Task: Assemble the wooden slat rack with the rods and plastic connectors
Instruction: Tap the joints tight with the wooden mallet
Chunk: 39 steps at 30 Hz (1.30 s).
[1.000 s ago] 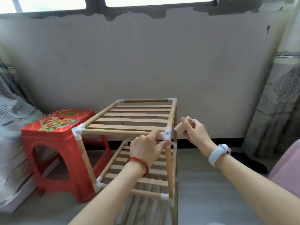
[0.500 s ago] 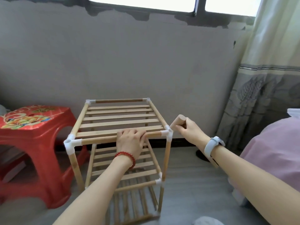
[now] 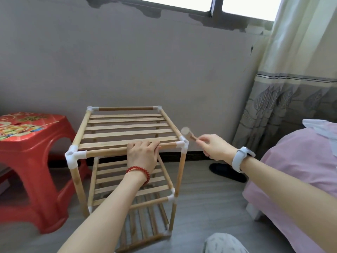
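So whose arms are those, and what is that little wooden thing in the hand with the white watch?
The arms belong to a person wearing a camera on their head, so you see what they see, looking down at their own hands. In front of them a wooden slat rack stands on the floor, made of rods joined by white plastic corner pieces. The left hand, with the red bead bracelet, presses on the rack's front top rod. The right hand has its fingers curled round the handle of a small wooden mallet, whose head sits right at the near right corner connector, probably to tap it tight. A red plastic stool stands to the left.
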Motion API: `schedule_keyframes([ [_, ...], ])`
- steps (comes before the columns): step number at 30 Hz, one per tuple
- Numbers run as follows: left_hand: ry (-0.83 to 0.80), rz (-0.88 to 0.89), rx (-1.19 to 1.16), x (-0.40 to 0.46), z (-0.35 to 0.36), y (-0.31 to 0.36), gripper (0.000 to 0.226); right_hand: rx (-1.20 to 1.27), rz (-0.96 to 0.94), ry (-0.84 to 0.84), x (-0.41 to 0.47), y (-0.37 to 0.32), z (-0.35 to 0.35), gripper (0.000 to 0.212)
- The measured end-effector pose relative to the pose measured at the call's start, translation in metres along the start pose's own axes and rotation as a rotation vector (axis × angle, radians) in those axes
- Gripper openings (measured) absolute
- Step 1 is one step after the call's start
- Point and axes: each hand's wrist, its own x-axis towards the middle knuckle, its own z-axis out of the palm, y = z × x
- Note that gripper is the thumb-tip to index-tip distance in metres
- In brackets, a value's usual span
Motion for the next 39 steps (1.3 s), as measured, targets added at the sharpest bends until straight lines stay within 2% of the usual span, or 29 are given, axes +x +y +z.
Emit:
schedule_keyframes([
  [2,-0.045,-0.001,0.017,-0.001,-0.004,0.001,0.03,-0.008,-0.004,0.044,0.002,-0.006,-0.008,0.016],
  [5,-0.129,-0.015,0.034,0.002,-0.01,0.0,0.037,0.372,-0.201,0.354,0.003,-0.026,-0.023,0.02],
  [7,-0.173,-0.026,0.083,0.001,-0.014,0.001,0.039,0.429,-0.25,0.413,-0.004,-0.026,-0.017,0.016],
  [8,-0.182,-0.032,0.116,0.0,-0.016,0.0,0.039,0.34,-0.194,0.375,-0.009,-0.019,-0.008,0.016],
  [11,-0.196,-0.066,0.18,-0.011,-0.017,-0.007,0.048,-0.013,0.07,0.104,-0.018,0.004,0.01,0.017],
  [13,-0.181,-0.065,0.198,-0.018,-0.018,-0.01,0.057,0.037,0.014,0.191,-0.018,0.002,0.001,0.013],
  [15,-0.192,-0.054,0.22,-0.022,-0.021,-0.009,0.061,0.254,-0.16,0.388,-0.024,-0.014,-0.014,0.012],
  [17,-0.201,-0.054,0.23,-0.021,-0.023,-0.009,0.062,0.46,-0.259,0.463,-0.027,-0.025,-0.021,0.014],
  [18,-0.208,-0.052,0.23,-0.022,-0.025,-0.009,0.063,0.433,-0.242,0.452,-0.033,-0.024,-0.018,0.016],
  [19,-0.219,-0.045,0.231,-0.023,-0.027,-0.009,0.064,0.305,-0.176,0.399,-0.037,-0.019,-0.009,0.019],
  [21,-0.236,-0.031,0.247,-0.027,-0.028,-0.008,0.066,0.014,0.025,0.188,-0.045,-0.002,0.006,0.031],
  [22,-0.234,-0.029,0.249,-0.028,-0.029,-0.007,0.066,-0.004,0.071,0.155,-0.047,-0.001,0.004,0.034],
  [24,-0.234,-0.031,0.249,-0.027,-0.03,-0.006,0.067,0.179,0.002,0.283,-0.045,-0.013,-0.013,0.028],
  [26,-0.227,-0.031,0.25,-0.025,-0.03,-0.008,0.067,0.369,-0.198,0.558,-0.047,-0.036,-0.033,0.018],
  [28,-0.212,-0.031,0.252,-0.027,-0.029,-0.007,0.068,0.339,-0.351,0.766,-0.059,-0.043,-0.027,0.012],
  [29,-0.207,-0.032,0.253,-0.027,-0.028,-0.007,0.068,0.238,-0.337,0.79,-0.064,-0.033,-0.012,0.013],
  [30,-0.209,-0.032,0.256,-0.028,-0.028,-0.006,0.067,0.108,-0.248,0.701,-0.073,-0.021,0.01,0.014],
  [32,-0.214,-0.035,0.257,-0.029,-0.028,-0.006,0.068,-0.232,0.046,0.282,-0.084,-0.002,0.039,0.021],
  [33,-0.214,-0.034,0.257,-0.029,-0.028,-0.005,0.068,-0.308,0.131,0.196,-0.082,0.002,0.037,0.025],
  [35,-0.211,-0.035,0.266,-0.028,-0.028,-0.007,0.068,-0.212,0.075,0.344,-0.071,-0.009,0.01,0.028],
  [38,-0.22,-0.039,0.251,-0.028,-0.028,-0.007,0.068,-0.002,-0.172,0.693,-0.069,-0.026,-0.015,0.026],
  [39,-0.211,-0.041,0.241,-0.029,-0.028,-0.007,0.068,0.0,-0.171,0.719,-0.073,-0.024,-0.008,0.026],
])
